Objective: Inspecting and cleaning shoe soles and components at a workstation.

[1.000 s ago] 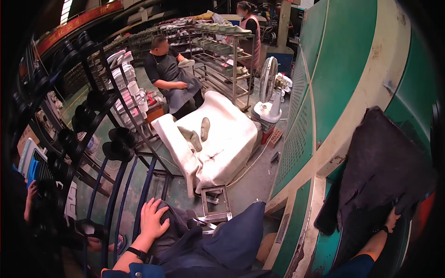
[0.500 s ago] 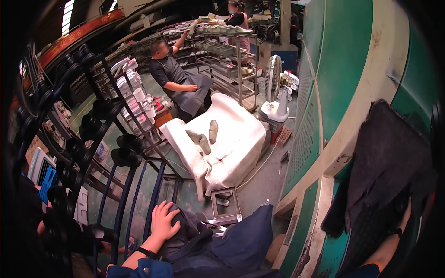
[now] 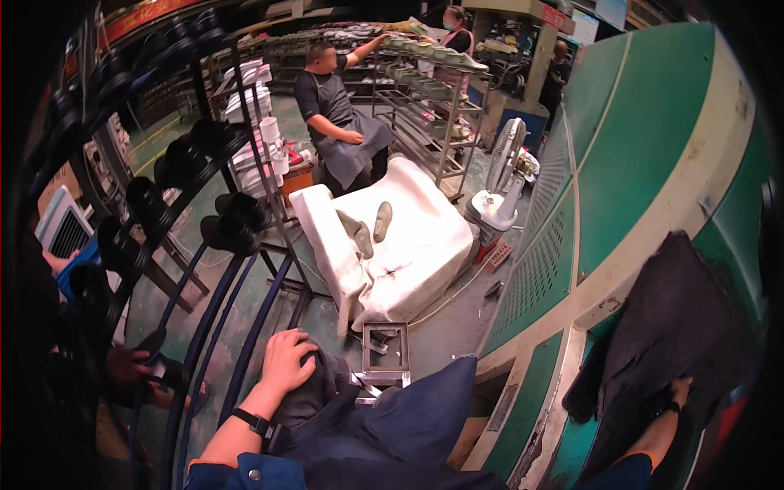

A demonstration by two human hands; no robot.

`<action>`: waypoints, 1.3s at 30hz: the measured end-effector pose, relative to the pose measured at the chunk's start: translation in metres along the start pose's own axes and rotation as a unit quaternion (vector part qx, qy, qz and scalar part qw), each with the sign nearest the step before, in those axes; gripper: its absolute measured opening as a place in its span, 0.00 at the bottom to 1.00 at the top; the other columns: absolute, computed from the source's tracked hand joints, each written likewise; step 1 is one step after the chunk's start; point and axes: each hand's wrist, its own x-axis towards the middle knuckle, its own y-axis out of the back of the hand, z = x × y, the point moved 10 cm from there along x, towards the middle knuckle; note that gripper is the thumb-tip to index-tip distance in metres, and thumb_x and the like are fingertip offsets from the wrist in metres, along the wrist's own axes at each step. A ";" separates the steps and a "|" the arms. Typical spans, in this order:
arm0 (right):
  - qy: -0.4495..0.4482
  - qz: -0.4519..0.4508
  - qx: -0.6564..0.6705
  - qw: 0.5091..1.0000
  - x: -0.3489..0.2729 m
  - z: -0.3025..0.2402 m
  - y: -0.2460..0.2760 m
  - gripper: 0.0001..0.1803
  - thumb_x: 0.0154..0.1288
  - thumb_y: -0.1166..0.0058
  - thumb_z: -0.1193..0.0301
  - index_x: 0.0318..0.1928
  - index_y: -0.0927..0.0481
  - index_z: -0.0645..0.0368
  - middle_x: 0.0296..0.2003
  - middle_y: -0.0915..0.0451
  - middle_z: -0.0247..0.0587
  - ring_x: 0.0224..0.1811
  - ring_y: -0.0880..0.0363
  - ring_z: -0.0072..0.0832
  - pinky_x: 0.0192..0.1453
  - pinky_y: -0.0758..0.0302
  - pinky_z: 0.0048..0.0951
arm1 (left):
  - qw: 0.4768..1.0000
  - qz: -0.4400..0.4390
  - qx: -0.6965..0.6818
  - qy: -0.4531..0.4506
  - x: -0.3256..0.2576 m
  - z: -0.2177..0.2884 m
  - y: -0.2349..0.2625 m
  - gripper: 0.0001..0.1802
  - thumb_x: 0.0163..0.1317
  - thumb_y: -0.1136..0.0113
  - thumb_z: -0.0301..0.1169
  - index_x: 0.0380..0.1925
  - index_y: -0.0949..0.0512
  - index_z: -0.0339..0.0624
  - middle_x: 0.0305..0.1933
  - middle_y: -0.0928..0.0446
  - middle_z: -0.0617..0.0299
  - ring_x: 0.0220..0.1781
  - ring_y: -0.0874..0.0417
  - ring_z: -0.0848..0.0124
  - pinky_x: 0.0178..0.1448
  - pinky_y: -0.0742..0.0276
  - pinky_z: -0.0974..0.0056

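My left hand (image 3: 287, 359) lies on my left knee, fingers spread over the dark trousers (image 3: 331, 380), holding nothing. On the right, my right hand (image 3: 679, 390) is at a dark cloth (image 3: 665, 327) draped over the green machine's side. Its fingers look curled into the cloth, partly hidden by folds and shadow. A dark blue apron (image 3: 420, 408) covers my lap. In front of my knees, a white-covered seat-like block (image 3: 425, 261) bears two olive-green shoe pieces, one a flat sole-shaped piece (image 3: 382, 222), the other a shoe (image 3: 356, 233) on its side.
A rack of black shoes (image 3: 233, 220) stands close on the left. A metal frame (image 3: 385, 347) is by my knees, a fan (image 3: 506, 163) beyond the block. The green machine (image 3: 629, 163) walls the right. A seated person (image 3: 343, 122) reaches to a rack of green shoes (image 3: 433, 57).
My view has shifted, so the scene sits differently. My right hand has moved left over the dark cloth, whose upper corner sits lower. My left hand stays on the knee.
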 end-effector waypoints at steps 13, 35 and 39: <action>0.192 -0.066 0.121 0.972 -0.272 0.023 0.064 0.59 0.53 0.27 0.57 0.74 0.53 0.68 0.62 0.29 0.59 0.63 0.27 0.43 0.69 0.35 0.32 | 0.973 -0.230 -0.017 -0.031 0.041 -0.028 -0.047 0.22 0.58 0.40 0.48 0.48 0.16 0.49 0.42 0.15 0.52 0.47 0.15 0.55 0.55 0.24 0.52; 0.055 -0.229 0.809 0.539 -0.545 -0.103 0.145 0.36 0.72 0.53 0.53 0.71 0.38 0.64 0.68 0.33 0.53 0.67 0.30 0.45 0.74 0.36 0.43 | 0.551 -0.419 -0.678 -0.248 -0.025 0.215 0.015 0.42 0.68 0.40 0.41 0.77 0.49 0.51 0.72 0.37 0.47 0.67 0.27 0.59 0.66 0.28 0.56; 0.242 -0.112 0.807 0.527 -0.639 -0.216 0.130 0.37 0.76 0.61 0.49 0.76 0.46 0.56 0.74 0.45 0.58 0.77 0.46 0.50 0.80 0.51 0.50 | 0.371 -0.513 -0.757 -0.162 -0.042 0.237 0.039 0.52 0.68 0.41 0.48 0.79 0.67 0.53 0.80 0.57 0.43 0.77 0.41 0.56 0.74 0.40 0.55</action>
